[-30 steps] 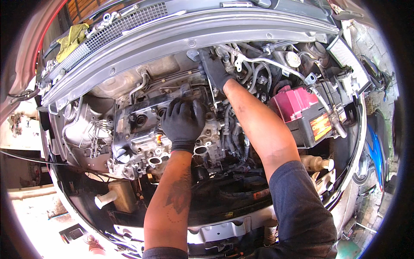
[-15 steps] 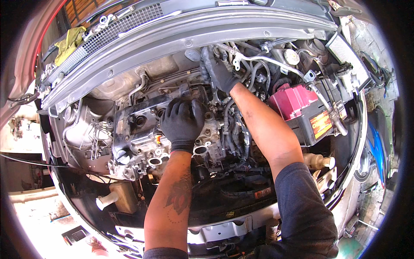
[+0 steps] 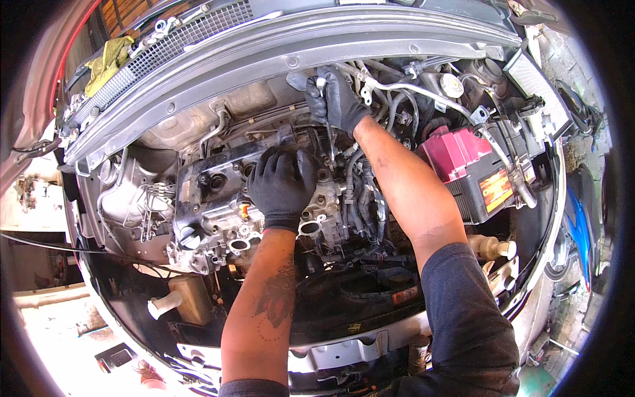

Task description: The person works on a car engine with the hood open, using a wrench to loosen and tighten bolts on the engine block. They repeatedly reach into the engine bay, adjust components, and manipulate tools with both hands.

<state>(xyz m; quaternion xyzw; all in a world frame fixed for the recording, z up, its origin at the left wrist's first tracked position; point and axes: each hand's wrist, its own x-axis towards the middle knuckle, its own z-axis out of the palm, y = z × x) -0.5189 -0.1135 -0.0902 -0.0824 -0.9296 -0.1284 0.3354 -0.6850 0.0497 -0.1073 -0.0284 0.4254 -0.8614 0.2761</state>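
The right hand grips a wrench by the engine; the left hand lies curled on top, anything under it hidden. Ports stand bare; the wrenching looks unfinished.

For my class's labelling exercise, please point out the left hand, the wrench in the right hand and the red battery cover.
Left hand [image 3: 281, 184]: head view, back of the black glove.
Wrench [image 3: 331, 137]: head view, lower part of its shaft.
Red battery cover [image 3: 456, 155]: head view, near its middle.
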